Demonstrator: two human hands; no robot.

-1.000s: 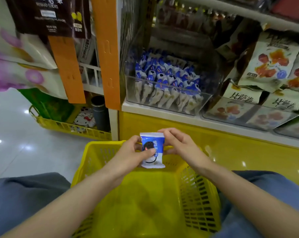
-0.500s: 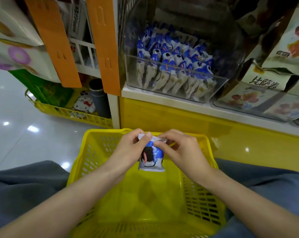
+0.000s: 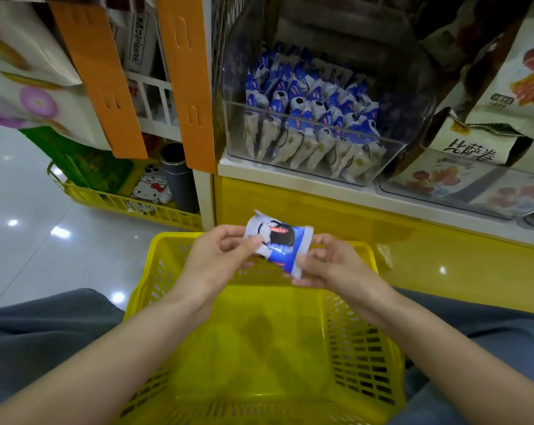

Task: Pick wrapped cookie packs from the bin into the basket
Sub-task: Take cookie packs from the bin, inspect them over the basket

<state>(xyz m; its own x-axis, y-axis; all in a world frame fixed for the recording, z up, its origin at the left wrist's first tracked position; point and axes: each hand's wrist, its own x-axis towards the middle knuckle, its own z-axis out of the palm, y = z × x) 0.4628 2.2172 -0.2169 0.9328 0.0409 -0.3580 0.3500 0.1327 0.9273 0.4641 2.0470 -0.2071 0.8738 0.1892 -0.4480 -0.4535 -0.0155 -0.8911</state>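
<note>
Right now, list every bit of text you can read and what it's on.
"比萨卷": white snack bag right of the bin.
Cookie pack in both hands: red label, too blurred to read.
Packs in the bin: print too small.
Hanging white bag: vertical print, unreadable.

Both forearms reaching up from the lower corners toward frame centre, bare, wrists slightly bent. Left hand (image 3: 219,256) pinching with thumb and fingers curled; right hand (image 3: 330,265) mirroring it just beside, grip closed, knuckles outward.
</note>
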